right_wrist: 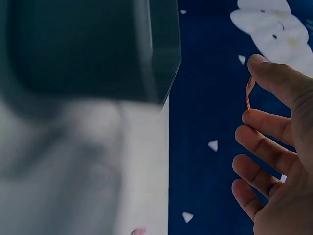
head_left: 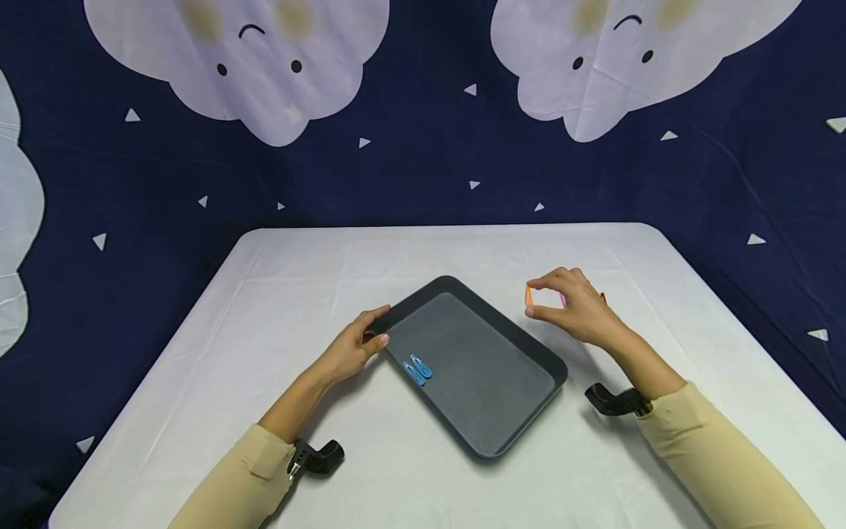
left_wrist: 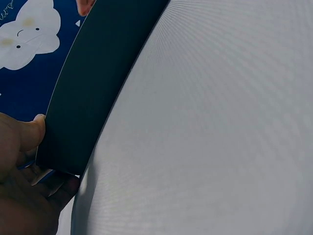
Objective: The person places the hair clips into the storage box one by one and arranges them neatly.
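Observation:
My left hand point(head_left: 353, 345) grips the left corner of a dark grey tray point(head_left: 489, 303), thumb over the rim; the left wrist view shows its fingers under the tray's edge. Inside the tray two blue snap hair clips point(head_left: 421, 366) lie side by side near the left wall. Beyond the tray's right side, my right hand point(head_left: 584, 312) pinches an orange hair clip point(right_wrist: 249, 94) by its ends, between thumb and index finger. The other fingers are loosely bent in the right wrist view. A pink item point(head_left: 563, 300) and a red item point(head_left: 603, 297) are mostly hidden behind that hand.
The tray stands at an angle on a table with a white cloth point(head_left: 297, 279). Behind the table hangs a dark blue curtain point(head_left: 410, 169) with clouds and small triangles. A black wrist-worn device point(head_left: 615, 400) sticks out from the right sleeve, another point(head_left: 317, 457) from the left.

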Tool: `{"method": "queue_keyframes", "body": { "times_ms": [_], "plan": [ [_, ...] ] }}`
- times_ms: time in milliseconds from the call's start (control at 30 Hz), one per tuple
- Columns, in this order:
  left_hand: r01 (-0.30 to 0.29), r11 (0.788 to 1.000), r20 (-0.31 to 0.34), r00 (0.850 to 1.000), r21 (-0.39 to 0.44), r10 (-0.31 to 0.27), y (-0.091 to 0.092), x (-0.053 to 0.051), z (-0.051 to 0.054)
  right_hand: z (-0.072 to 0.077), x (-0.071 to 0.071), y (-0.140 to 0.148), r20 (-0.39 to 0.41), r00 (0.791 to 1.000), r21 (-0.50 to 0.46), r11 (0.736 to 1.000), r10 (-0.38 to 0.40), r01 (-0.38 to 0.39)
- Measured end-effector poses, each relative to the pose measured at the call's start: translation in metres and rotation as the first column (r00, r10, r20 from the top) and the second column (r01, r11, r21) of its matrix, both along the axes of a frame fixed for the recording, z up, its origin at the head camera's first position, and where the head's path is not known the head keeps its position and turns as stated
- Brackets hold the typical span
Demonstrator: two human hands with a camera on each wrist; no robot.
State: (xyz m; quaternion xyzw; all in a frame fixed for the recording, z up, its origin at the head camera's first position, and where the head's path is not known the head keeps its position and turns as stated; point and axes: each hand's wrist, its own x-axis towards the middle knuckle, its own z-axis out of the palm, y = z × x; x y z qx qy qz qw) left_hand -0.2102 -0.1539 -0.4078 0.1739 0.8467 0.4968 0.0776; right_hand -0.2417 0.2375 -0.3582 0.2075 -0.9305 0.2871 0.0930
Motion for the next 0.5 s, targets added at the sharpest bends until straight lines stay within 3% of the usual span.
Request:
{"method": "queue_keyframes", "body": {
  "times_ms": [300,500],
  "plan": [
    [0.014,1.000,-0.050,0.999,0.021,-0.013,0.001,0.002,-0.001,0.008,-0.001,-0.029,-0.031,0.990,-0.026,0.990,0.136,-0.137],
    [0.006,1.000,-0.003,1.000,0.027,-0.006,0.001,0.001,0.000,0.012,-0.002,-0.051,-0.024,0.980,-0.011,0.981,0.195,-0.195]
  ]
}}
